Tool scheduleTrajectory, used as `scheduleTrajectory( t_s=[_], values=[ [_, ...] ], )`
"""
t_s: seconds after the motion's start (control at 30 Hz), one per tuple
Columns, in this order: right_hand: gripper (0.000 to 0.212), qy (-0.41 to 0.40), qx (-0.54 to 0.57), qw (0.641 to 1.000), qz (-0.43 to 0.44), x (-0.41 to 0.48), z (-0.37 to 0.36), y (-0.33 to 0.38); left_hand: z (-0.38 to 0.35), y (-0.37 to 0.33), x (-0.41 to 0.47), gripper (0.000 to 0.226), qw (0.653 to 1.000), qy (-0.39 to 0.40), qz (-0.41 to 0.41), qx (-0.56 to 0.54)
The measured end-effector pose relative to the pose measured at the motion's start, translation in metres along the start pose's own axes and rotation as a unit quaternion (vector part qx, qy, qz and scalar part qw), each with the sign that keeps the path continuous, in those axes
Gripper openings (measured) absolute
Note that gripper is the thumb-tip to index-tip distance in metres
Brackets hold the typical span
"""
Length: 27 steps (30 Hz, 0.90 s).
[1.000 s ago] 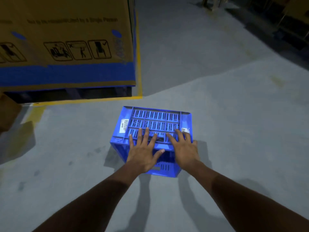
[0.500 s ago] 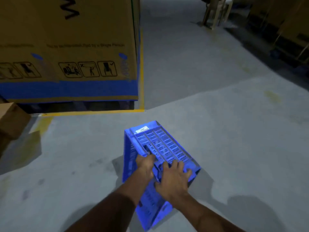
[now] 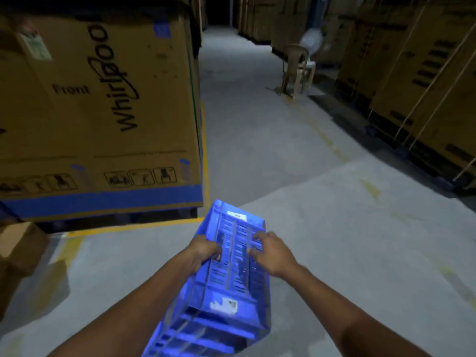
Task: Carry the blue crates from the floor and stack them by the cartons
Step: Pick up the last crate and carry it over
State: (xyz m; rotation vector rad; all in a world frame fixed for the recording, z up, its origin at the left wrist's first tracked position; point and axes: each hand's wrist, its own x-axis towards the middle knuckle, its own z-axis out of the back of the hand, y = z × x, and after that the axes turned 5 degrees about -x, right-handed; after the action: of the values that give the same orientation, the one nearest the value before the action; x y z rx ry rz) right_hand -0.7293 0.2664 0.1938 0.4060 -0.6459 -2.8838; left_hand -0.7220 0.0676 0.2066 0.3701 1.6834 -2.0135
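**Crate in hand, carton at front left**

The blue crate [image 3: 231,282] is held in front of the body, tilted, with its slotted base turned up toward the camera. It appears to be clear of the floor [image 3: 322,228]; the near end runs out of the bottom of the view. The left hand [image 3: 206,249] is clenched on the left side of the base, fingers hooked into the slots. The right hand [image 3: 273,256] is curled onto the right side of the same face, fingertips in the slots. Both hands are thus grasping the crate.

A large carton [image 3: 98,112] stands at front left behind a yellow line [image 3: 134,225], with the crate's far end near its lower right corner. A small brown box [image 3: 20,248] is seen at the left edge and a chair [image 3: 296,70] far down the aisle.

Handling, as judged: moulded plastic, stiff, empty and light, not fragile. The smooth ribs may slip, so hooked fingers suit. For setting down, the rim or side walls are expected to give better control than the base slots.
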Motion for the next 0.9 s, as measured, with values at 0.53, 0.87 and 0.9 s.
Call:
scheduleTrajectory(
  t_s=[0.53,0.87,0.9],
  values=[
    [0.046,-0.211,-0.074,0.975,0.000,-0.127,0.216,0.099,0.031,-0.242,-0.174,0.016,0.765,-0.030,-0.321,0.557],
    [0.060,-0.295,0.305,0.904,-0.060,-0.203,0.301,0.047,-0.030,-0.333,-0.209,0.013,0.755,0.003,-0.381,0.534],
    [0.065,-0.294,0.344,0.889,-0.066,-0.209,0.307,0.043,-0.040,-0.340,-0.213,0.014,0.756,0.010,-0.384,0.530]
  ],
)
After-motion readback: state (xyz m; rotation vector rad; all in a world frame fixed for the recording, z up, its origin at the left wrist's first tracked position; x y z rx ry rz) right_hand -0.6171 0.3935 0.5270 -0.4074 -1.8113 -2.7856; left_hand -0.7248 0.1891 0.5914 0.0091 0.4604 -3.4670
